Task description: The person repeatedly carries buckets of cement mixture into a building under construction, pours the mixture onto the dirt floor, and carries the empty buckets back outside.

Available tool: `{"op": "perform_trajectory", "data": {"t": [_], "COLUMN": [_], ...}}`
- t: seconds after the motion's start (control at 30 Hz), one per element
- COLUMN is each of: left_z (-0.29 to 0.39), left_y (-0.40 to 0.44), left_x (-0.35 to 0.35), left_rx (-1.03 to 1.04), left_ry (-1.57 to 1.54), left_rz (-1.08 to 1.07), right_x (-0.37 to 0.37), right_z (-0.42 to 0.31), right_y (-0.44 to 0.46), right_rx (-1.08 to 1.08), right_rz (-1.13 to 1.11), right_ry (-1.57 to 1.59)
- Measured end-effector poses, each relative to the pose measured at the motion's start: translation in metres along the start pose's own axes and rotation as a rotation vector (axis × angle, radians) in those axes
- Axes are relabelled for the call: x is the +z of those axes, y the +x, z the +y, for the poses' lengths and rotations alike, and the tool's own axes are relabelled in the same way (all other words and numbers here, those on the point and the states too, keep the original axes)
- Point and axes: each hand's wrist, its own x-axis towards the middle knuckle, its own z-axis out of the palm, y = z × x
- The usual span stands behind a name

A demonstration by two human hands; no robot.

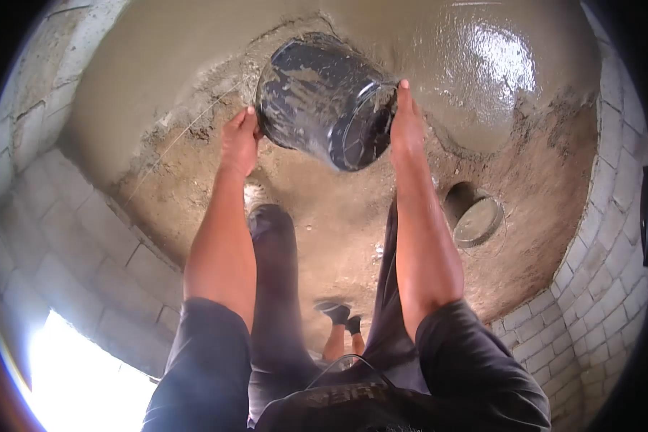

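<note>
A black bucket, smeared with grey mud or cement, is tipped on its side, its mouth turned away from me and its base toward me at the right. My left hand grips the rim at the bucket's left side. At the base, my right hand holds on with the thumb up along the edge. Wet grey cement spreads over the floor beyond and beside the bucket. The bucket hides the spot right behind it.
Bare brown dirt lies under and before me. To the right, a round container rests on the dirt. Block walls curve around both sides. Behind me are another person's lower legs. Bright light enters through an opening at lower left.
</note>
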Motion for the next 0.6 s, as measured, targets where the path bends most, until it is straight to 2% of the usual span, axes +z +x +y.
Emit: {"op": "perform_trajectory", "data": {"t": [0.07, 0.13, 0.17, 0.27, 0.3, 0.4, 0.43, 0.53, 0.6], "left_z": [-0.002, -0.039, -0.065, -0.067, -0.065, -0.051, -0.041, -0.033, -0.001], "left_y": [-0.004, 0.005, 0.019, 0.014, 0.008, -0.012, -0.014, -0.023, -0.067], "left_x": [-0.001, -0.012, -0.032, -0.03, -0.024, -0.031, -0.03, -0.034, -0.032], "left_rx": [-0.06, -0.141, -0.107, -0.116, -0.058, -0.109, -0.177, -0.043, -0.081], "left_ry": [-0.207, -0.389, -0.381, -0.6, -0.607, -0.306, -0.372, -0.45, 0.018], "left_rz": [0.059, 0.052, -0.016, -0.194, -0.214, -0.097, -0.099, -0.263, -0.147], "right_x": [0.016, 0.03, 0.035, 0.028, 0.032, 0.032, 0.025, 0.003, -0.025], "right_z": [-0.032, -0.041, -0.042, -0.088, -0.093, -0.091, -0.097, -0.098, -0.072], "right_y": [-0.028, -0.028, -0.025, -0.077, -0.097, -0.094, -0.103, -0.147, -0.152], "right_rx": [-0.022, -0.01, 0.0, -0.212, -0.326, -0.1, -0.151, -0.238, -0.37], "right_rz": [0.128, 0.218, 0.235, 0.178, 0.294, 0.305, 0.293, 0.251, 0.232], "right_ry": [-0.214, -0.414, -0.448, -0.423, -0.409, -0.533, -0.535, -0.341, -0.193]}}
